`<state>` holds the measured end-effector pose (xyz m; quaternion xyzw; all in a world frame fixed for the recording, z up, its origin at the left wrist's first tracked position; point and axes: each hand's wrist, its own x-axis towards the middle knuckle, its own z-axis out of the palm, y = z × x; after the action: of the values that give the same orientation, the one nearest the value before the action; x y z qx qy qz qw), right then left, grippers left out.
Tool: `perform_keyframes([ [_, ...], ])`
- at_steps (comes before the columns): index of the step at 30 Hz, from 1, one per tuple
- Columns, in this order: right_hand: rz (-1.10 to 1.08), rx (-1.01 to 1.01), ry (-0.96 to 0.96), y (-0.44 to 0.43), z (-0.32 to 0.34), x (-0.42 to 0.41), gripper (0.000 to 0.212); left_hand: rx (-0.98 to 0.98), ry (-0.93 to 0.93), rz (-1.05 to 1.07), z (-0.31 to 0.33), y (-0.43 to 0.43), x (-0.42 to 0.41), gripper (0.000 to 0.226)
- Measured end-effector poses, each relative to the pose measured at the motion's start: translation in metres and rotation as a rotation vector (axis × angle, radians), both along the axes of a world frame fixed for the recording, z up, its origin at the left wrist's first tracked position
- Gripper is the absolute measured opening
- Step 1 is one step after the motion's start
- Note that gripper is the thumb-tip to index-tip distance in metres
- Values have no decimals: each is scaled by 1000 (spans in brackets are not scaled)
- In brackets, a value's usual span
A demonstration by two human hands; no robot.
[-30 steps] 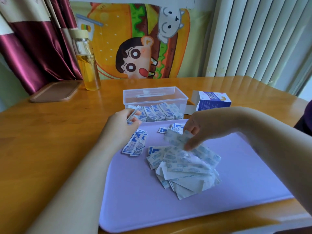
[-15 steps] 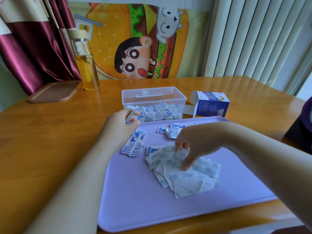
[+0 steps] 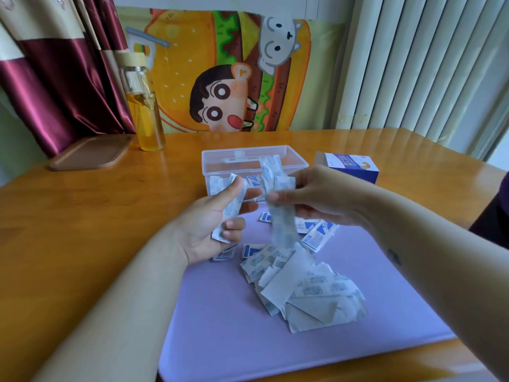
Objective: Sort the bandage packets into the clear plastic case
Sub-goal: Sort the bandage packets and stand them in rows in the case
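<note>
Being limp and light (probably slippery), bandage packets point(image 3: 283, 226) are pinched mid-length by the right hand point(image 3: 316, 198), gripped by the left hand point(image 3: 213, 226).

Long packets point(image 3: 282, 224) pinched in right hand point(image 3: 325, 199) are motion-blurred, count unclear. Thumb and fingers of left hand point(image 3: 209, 224) cross its stack point(image 3: 232, 213). At 12 o'clock both hands hide much of the clear case point(image 3: 248, 155) front wall. Print on pile point(image 3: 303, 288) too small to read. Dark shape point(image 3: 495, 213) at 3 o'clock is cut off.

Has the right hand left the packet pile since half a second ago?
Yes. The right hand has risen off the pile and gone toward the clear case, pinching long packets.
</note>
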<state>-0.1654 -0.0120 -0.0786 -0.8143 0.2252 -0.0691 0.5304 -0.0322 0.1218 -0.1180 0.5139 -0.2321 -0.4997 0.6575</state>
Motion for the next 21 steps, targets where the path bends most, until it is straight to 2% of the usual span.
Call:
perform_keyframes([
  [1,0,55,-30,4,-2,4,45,-12,10,-43,1,1,-2,38],
  [3,6,104,-77,13,-5,13,16,-38,8,-149,3,2,-5,48],
  [4,4,114,-97,16,-6,17,8,-41,-5,-187,3,2,-6,51],
  [6,2,99,-127,21,-8,23,8,-21,-59,-207,2,2,-7,47],
  [9,-43,-161,-183,26,-10,29,4,34,-124,-160,0,4,-6,37],
  [12,-92,-360,-240,28,-10,31,16,19,-105,-157,-1,5,-5,34],
  [15,-120,-474,-249,23,-11,28,77,-16,-76,-201,-2,4,-3,42],
  [16,-104,-493,-255,22,-10,27,89,-13,-56,-211,-2,4,-3,42],
  [18,-52,-501,-265,20,-8,25,87,-1,-12,-232,-1,5,-3,34],
  [21,43,-540,-251,21,-5,24,53,5,85,-240,1,6,-4,18],
])
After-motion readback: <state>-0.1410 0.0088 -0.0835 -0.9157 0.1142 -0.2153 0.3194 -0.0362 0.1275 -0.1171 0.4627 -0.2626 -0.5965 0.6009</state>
